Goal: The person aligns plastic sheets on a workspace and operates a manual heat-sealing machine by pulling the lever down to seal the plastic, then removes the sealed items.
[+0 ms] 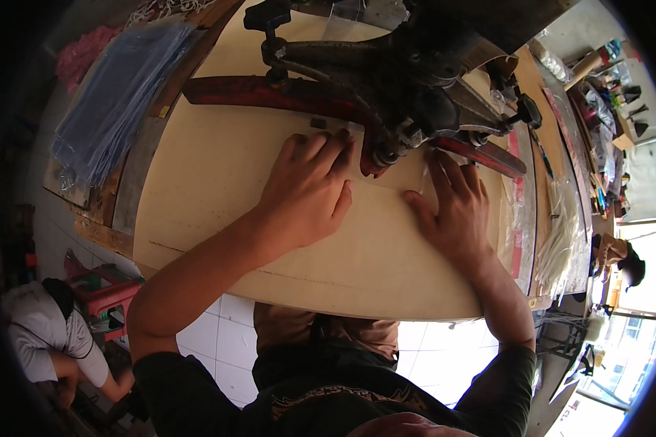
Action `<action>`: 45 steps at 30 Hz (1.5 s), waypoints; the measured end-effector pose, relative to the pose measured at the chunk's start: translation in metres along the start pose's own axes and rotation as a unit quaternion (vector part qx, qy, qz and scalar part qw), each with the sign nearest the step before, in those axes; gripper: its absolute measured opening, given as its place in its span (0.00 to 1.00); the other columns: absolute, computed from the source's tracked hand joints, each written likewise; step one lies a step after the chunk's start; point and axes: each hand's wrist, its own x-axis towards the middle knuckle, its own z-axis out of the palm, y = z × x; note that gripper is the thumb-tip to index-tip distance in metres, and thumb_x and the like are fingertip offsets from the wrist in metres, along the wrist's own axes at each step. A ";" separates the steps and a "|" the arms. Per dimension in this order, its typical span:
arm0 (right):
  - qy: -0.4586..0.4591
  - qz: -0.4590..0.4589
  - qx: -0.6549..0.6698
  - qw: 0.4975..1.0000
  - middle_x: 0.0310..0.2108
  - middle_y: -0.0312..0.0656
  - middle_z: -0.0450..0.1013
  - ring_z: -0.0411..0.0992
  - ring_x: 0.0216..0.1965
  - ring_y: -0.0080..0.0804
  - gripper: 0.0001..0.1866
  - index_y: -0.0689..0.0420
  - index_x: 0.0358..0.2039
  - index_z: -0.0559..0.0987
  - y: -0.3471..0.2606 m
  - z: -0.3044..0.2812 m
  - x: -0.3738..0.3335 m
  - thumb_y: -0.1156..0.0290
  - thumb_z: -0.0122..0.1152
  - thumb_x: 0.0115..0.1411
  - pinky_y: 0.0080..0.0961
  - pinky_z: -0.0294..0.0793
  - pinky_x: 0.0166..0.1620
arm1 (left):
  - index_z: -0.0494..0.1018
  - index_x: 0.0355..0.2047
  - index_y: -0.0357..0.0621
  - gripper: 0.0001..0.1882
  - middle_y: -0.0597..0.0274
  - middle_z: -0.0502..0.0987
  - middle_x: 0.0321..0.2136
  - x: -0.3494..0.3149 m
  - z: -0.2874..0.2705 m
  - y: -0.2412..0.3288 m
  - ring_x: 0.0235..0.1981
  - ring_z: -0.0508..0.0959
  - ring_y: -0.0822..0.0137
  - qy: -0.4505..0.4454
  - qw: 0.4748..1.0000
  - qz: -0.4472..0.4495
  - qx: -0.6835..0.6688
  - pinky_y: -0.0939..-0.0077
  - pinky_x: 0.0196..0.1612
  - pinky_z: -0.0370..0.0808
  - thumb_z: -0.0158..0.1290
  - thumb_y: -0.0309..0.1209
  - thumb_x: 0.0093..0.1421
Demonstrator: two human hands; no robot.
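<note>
A dark metal press [415, 95] stands over a pale tan board [328, 269], with long dark-red bars [270, 93] close above its surface. My left hand [306, 189] rests palm down left of the press head, fingertips near the red bar and thumb apart. On the right, my right hand [455, 211] lies with its fingers stretched toward the shorter red bar [488, 155]. A thin clear plastic piece [386, 175] seems to lie between my hands; its outline is hard to make out. A small dark rectangle [318, 124] sits just beyond my left fingers.
A stack of bluish clear plastic sheets [124, 102] lies at the far left. Whitish plastic strips [559, 233] hang along the right side. At lower left another person [51, 335] bends beside a red plastic stool [106, 291]. Cluttered shelves [612, 124] line the right.
</note>
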 end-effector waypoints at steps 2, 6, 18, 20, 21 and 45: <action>-0.003 0.000 0.000 1.000 0.52 0.50 0.75 0.72 0.45 0.48 0.34 0.66 0.54 0.77 0.000 0.000 0.000 0.47 0.63 0.61 0.40 0.74 0.43 | 0.70 0.56 0.26 0.26 0.44 0.72 0.57 0.000 0.001 0.000 0.55 0.70 0.52 0.004 1.000 0.002 0.007 0.55 0.61 0.63 0.50 0.33 0.62; -0.010 0.001 -0.004 1.000 0.53 0.50 0.74 0.72 0.45 0.48 0.34 0.66 0.54 0.77 -0.001 -0.001 0.001 0.47 0.63 0.61 0.40 0.74 0.43 | 0.70 0.56 0.26 0.26 0.45 0.72 0.57 0.000 0.001 -0.002 0.54 0.70 0.53 0.020 1.000 0.016 0.014 0.54 0.62 0.62 0.51 0.33 0.61; -0.007 -0.001 -0.009 1.000 0.54 0.49 0.75 0.72 0.47 0.49 0.32 0.63 0.55 0.77 -0.001 -0.001 0.000 0.48 0.63 0.62 0.42 0.73 0.45 | 0.73 0.53 0.33 0.24 0.50 0.74 0.57 0.000 0.004 -0.003 0.53 0.69 0.57 0.037 0.999 0.022 0.032 0.52 0.60 0.64 0.54 0.34 0.59; -0.009 0.003 -0.001 1.000 0.54 0.48 0.75 0.72 0.47 0.49 0.31 0.63 0.54 0.77 -0.001 -0.001 0.001 0.49 0.63 0.62 0.41 0.74 0.45 | 0.72 0.54 0.31 0.25 0.48 0.72 0.57 0.000 0.002 -0.004 0.54 0.69 0.55 0.029 0.999 0.022 0.025 0.51 0.61 0.63 0.53 0.33 0.59; -0.009 0.005 -0.002 1.000 0.53 0.48 0.75 0.73 0.47 0.48 0.31 0.63 0.54 0.77 0.000 -0.002 0.001 0.49 0.63 0.62 0.41 0.74 0.45 | 0.71 0.55 0.30 0.25 0.48 0.71 0.58 0.000 0.002 -0.004 0.54 0.69 0.54 0.025 0.999 0.022 0.021 0.51 0.62 0.62 0.52 0.33 0.60; -0.013 -0.013 -0.027 0.999 0.54 0.48 0.75 0.73 0.46 0.45 0.29 0.64 0.53 0.78 -0.002 -0.004 0.001 0.50 0.63 0.63 0.39 0.74 0.44 | 0.71 0.55 0.33 0.25 0.50 0.74 0.56 0.001 0.000 -0.002 0.53 0.70 0.54 0.004 0.999 0.006 0.049 0.46 0.63 0.61 0.52 0.33 0.59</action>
